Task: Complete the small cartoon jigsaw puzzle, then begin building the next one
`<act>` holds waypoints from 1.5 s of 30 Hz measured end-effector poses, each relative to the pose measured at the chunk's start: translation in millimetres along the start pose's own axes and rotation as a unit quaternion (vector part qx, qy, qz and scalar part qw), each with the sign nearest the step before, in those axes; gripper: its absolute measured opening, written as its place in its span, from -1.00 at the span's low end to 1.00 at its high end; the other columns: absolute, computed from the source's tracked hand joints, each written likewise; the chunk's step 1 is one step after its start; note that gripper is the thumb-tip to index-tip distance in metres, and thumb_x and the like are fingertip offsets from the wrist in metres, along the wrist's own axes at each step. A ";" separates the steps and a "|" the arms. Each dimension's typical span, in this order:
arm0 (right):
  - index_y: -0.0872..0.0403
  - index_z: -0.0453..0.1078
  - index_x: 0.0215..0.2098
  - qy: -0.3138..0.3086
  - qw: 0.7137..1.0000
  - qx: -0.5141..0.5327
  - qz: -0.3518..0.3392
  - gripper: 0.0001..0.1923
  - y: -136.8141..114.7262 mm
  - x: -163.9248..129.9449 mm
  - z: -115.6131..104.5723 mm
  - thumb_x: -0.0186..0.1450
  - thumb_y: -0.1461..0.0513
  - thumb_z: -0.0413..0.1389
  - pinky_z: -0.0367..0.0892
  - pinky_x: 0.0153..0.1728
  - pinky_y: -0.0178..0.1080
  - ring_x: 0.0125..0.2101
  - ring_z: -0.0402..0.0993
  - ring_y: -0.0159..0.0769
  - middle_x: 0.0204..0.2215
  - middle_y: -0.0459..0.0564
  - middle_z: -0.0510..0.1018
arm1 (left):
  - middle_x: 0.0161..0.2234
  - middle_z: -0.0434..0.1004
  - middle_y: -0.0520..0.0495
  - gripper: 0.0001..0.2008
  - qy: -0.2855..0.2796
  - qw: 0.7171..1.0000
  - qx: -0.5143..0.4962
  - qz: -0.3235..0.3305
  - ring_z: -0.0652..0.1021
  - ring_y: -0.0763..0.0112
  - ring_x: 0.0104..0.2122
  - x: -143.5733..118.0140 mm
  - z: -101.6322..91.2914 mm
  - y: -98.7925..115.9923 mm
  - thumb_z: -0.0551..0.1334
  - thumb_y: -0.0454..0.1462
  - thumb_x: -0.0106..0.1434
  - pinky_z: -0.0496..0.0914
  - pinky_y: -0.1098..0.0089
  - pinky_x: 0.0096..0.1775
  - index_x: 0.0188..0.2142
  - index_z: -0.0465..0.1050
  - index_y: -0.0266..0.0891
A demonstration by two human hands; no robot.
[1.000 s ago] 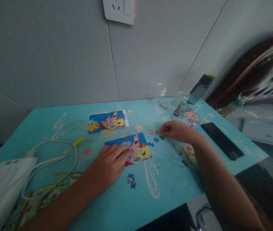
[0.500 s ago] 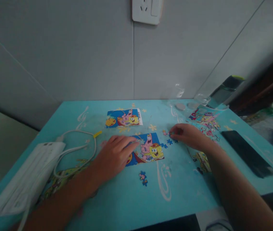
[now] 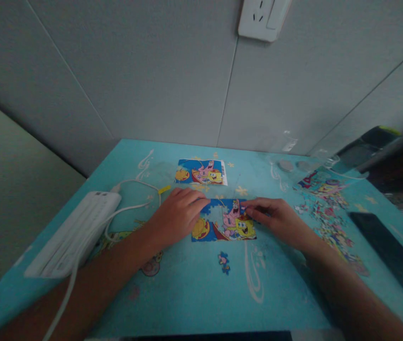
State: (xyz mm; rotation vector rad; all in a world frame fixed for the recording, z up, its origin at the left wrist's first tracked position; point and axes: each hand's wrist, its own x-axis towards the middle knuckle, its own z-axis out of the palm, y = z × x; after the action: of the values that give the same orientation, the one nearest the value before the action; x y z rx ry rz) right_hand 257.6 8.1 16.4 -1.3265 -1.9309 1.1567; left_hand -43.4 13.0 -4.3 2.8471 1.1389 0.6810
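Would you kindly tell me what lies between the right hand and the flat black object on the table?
A spread of loose puzzle pieces lies between the right hand and the flat black object, as the head view shows.

Gray wall (image 3: 151, 85), divided into panels by thin seams (image 3: 227, 94): one near-vertical at center, one slanting on either side. A white socket plate (image 3: 262, 21) is mounted at upper center. Light-blue surface (image 3: 194, 303), printed with pale swirls and yellow flowers, adjoining the wall. Left, a plain greenish-gray panel (image 3: 9, 199). Lighting dim; far right dark and blurred.
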 end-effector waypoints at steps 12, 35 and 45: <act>-0.03 0.60 -0.14 0.009 1.000 -0.006 0.007 -0.79 -30.2 -0.9 40.6 0.33 0.15 0.16 0.48 -0.28 -0.21 -0.30 0.59 -0.23 -0.25 -0.07 0.69 | -0.10 0.53 -0.15 -0.74 -0.032 0.998 -0.022 0.041 0.46 0.23 -0.09 0.7 1.3 13.7 0.10 -0.36 0.40 0.28 0.21 -0.09 0.02 0.46 -0.26; -0.04 0.57 -0.04 0.012 0.996 -0.065 -0.062 -0.74 -24.1 -3.6 42.6 0.39 0.20 0.08 0.44 -0.19 -0.19 -0.23 0.55 -0.23 -0.16 0.00 0.64 | -0.27 0.51 -0.09 -0.79 -0.019 0.997 -0.010 0.071 0.45 0.26 -0.20 1.0 2.5 17.3 0.14 -0.19 0.43 0.22 0.24 -0.16 -0.15 0.52 -0.22; 0.00 0.57 -0.12 0.042 0.998 -0.027 -0.026 -0.79 -27.7 -2.4 53.8 0.36 0.17 0.13 0.42 -0.27 -0.21 -0.33 0.55 -0.26 -0.30 -0.04 0.66 | -0.30 0.52 -0.05 -0.80 -0.021 0.993 -0.107 0.040 0.45 0.30 -0.22 1.4 5.6 24.9 0.18 -0.16 0.42 0.22 0.27 -0.17 -0.22 0.50 -0.22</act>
State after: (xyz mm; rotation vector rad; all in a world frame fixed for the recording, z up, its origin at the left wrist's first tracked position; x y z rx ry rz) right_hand 202.8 -17.4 13.6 -1.3240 -1.9359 1.0144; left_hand -23.9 -3.6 -4.9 2.7237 0.8903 0.6967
